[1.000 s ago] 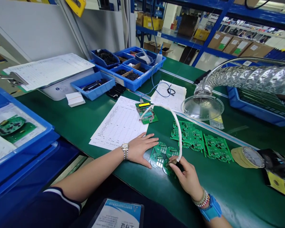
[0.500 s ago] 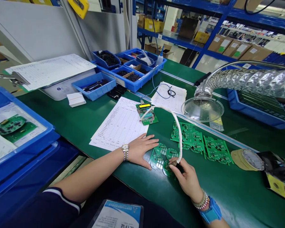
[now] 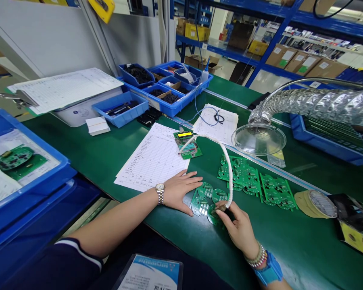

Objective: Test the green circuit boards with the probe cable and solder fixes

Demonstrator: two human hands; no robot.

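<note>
My left hand (image 3: 180, 192) lies flat on the green mat, its fingertips next to a cluster of round green circuit boards (image 3: 204, 203) and its heel beside a printed paper form (image 3: 151, 157). It holds nothing. My right hand (image 3: 237, 227) pinches the brown tip of a white sleeved cord (image 3: 230, 179) just over those boards. The cord arcs back to a small green board with a yellow display (image 3: 187, 147). More green circuit board panels (image 3: 276, 191) lie to the right.
A clear fume hood (image 3: 258, 139) on a foil duct hangs over the mat at right. Blue parts trays (image 3: 161, 98) stand at the back, with a blue bin (image 3: 27, 161) at left, a tape roll (image 3: 322, 203) at right, and papers around.
The camera view has shifted slightly. Both hands, the cord and the boards stay in much the same place.
</note>
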